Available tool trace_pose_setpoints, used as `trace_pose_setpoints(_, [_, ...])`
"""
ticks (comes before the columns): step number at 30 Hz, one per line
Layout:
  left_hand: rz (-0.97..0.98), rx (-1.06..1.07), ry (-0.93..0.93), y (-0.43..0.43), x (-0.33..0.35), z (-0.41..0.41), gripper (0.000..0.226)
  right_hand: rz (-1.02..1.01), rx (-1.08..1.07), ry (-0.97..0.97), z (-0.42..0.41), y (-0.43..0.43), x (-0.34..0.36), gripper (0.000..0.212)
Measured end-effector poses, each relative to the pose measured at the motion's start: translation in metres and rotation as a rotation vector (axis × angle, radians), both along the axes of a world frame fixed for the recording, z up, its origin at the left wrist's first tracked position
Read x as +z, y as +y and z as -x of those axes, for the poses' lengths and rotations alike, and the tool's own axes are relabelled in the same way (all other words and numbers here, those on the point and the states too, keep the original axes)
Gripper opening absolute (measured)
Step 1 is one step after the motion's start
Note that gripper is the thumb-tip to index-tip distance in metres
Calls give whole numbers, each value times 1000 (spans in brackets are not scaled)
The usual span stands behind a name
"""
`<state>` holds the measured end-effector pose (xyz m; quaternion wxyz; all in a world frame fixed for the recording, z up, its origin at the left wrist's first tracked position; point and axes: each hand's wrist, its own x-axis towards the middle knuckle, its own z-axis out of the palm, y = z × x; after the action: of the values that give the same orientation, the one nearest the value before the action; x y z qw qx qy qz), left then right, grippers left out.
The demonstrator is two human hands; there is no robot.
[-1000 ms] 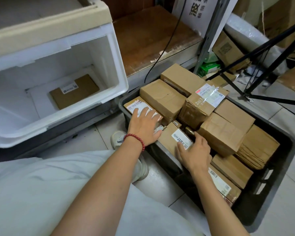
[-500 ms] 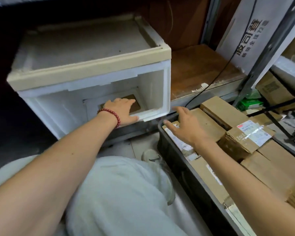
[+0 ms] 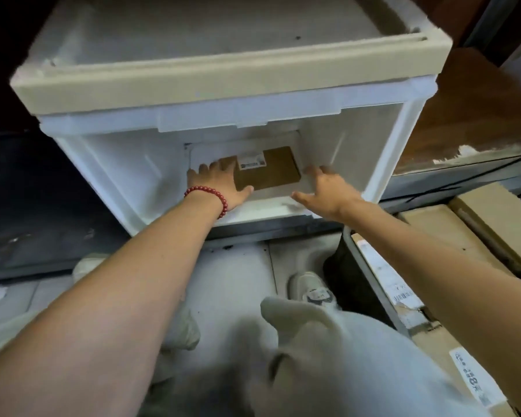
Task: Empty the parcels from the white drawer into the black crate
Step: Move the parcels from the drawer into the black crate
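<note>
The white drawer (image 3: 133, 176) stands pulled out in front of me, and one flat brown parcel (image 3: 278, 173) with a white label lies on its floor. My left hand (image 3: 220, 185), with a red bead bracelet at the wrist, lies with spread fingers over the parcel's left end. My right hand (image 3: 325, 188) hovers with fingers spread just right of the parcel, inside the drawer, not touching it. The black crate (image 3: 361, 266) sits at the right edge, packed with cardboard parcels (image 3: 463, 236).
The drawer sits under a cream-rimmed top shelf (image 3: 223, 82). A wooden shelf (image 3: 478, 115) lies to the right. My knees in pale trousers and a white shoe (image 3: 310, 290) are on the tiled floor between drawer and crate.
Both hands left the crate. The left one went into the drawer first and onto the parcel; the right one has now come over into the drawer too.
</note>
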<state>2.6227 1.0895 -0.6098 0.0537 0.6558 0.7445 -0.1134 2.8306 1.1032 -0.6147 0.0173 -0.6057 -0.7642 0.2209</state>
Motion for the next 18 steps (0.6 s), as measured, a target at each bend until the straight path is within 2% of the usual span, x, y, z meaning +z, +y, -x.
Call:
trace_pose_setpoints(4, [42, 63, -36, 37, -39, 16, 85, 145, -46, 46, 19, 54, -37, 65])
trace_pose_setpoints(6, [43, 69, -51, 54, -56, 21, 87, 134, -87, 86, 25, 78, -53, 58])
trace_pose_setpoints(9, [57, 71, -139, 75, -78, 28, 93, 152, -131, 49, 30, 103, -69, 58])
trace_pose_setpoints(12, [69, 154, -370, 93, -101, 32, 102, 247, -193, 91, 37, 120, -83, 63])
trace_pose_setpoints(15, [33, 329, -713, 103, -112, 32, 104, 351, -370, 327, 44, 128, -91, 71])
trace_pose_setpoints(18, [-74, 442, -811, 107, -102, 28, 110, 445, -534, 480, 44, 129, -91, 61])
